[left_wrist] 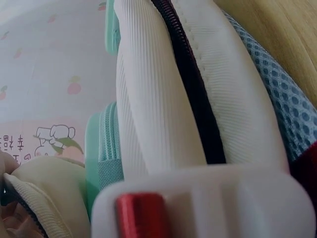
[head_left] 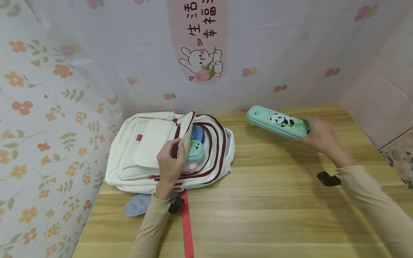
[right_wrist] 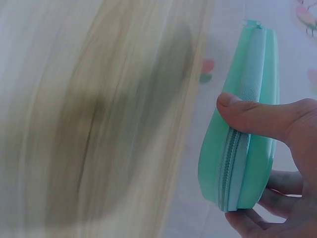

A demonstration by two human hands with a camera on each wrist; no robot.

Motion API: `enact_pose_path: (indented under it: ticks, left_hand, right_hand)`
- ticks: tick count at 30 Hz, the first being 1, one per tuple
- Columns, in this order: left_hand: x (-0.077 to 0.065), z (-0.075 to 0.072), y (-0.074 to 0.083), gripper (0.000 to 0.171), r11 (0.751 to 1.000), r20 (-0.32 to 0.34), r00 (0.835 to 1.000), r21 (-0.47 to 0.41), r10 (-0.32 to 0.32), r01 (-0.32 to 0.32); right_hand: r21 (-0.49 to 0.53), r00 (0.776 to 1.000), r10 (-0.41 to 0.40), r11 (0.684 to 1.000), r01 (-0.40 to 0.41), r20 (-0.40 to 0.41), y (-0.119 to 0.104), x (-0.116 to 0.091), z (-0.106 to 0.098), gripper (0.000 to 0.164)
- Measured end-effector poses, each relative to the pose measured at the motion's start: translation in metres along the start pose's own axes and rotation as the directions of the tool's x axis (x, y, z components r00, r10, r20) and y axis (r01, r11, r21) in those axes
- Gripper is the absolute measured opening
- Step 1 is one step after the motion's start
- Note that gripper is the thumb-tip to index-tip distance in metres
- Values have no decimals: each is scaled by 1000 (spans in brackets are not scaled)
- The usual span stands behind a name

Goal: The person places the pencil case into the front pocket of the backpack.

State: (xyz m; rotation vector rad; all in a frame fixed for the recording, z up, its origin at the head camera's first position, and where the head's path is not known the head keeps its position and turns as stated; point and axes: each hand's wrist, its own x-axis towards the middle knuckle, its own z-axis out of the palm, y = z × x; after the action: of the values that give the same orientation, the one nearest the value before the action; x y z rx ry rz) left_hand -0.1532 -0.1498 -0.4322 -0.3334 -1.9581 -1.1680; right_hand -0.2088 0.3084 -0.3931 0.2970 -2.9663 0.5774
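Observation:
A cream backpack (head_left: pixel 124 165) with dark red zips lies on the wooden table at the left, its main pocket unzipped. My left hand (head_left: pixel 170 161) pinches the edge of the raised front flap and holds it back. Within the opening are a small mint case (head_left: pixel 195 152) with a panda print, a blue item (head_left: pixel 197 133) and part of a pink one (head_left: pixel 189 167). Over the right side of the table, my right hand (head_left: pixel 322 136) grips one end of a long mint pencil case (head_left: pixel 269 121) with a panda on its lid. Its zip (right_wrist: pixel 230 153) is closed.
A red strap (head_left: pixel 186 225) runs from the bag toward the table's front edge. The blue mesh shoulder strap (head_left: pixel 138 205) pokes out beneath the bag. Printed cloth (head_left: pixel 258 46) hangs behind the wooden table (head_left: pixel 251 215) and at its left side.

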Motion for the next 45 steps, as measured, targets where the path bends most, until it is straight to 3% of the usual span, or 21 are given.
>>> enact_pose_path:
  ticks: [8, 12, 18, 27, 35, 39, 45]
  left_hand:
    - [7, -1, 28, 11, 1000, -19, 1000, 11, 22, -22]
    - [9, -3, 33, 11, 999, -27, 999, 10, 30, -30]
    - [7, -2, 29, 11, 1000, -17, 1000, 17, 20, -19]
    - [-1, 0, -1, 11, 1000, -5, 1000, 16, -3, 3]
    - [-1, 0, -6, 14, 1000, 26, 1000, 7, -9, 8]
    - [-2, 0, -7, 12, 1000, 11, 1000, 11, 10, -10]
    - [-1, -1, -7, 13, 1000, 1, 1000, -9, 14, -14]
  right_hand:
    - [11, 998, -57, 998, 57, 26, -32, 10, 13, 82]
    - [34, 995, -88, 996, 86, 47, -47, 16, 21, 82]
    - [76, 989, -131, 989, 126, 63, -69, 22, 31, 82]
    - [105, 976, -193, 978, 182, 99, -114, 40, 48, 81]
    - [88, 961, -257, 965, 249, 105, -136, 54, 61, 80]
    - [124, 961, -248, 965, 233, 126, -145, 60, 66, 83]
    - [153, 977, -193, 972, 178, 89, -157, 67, 72, 81]
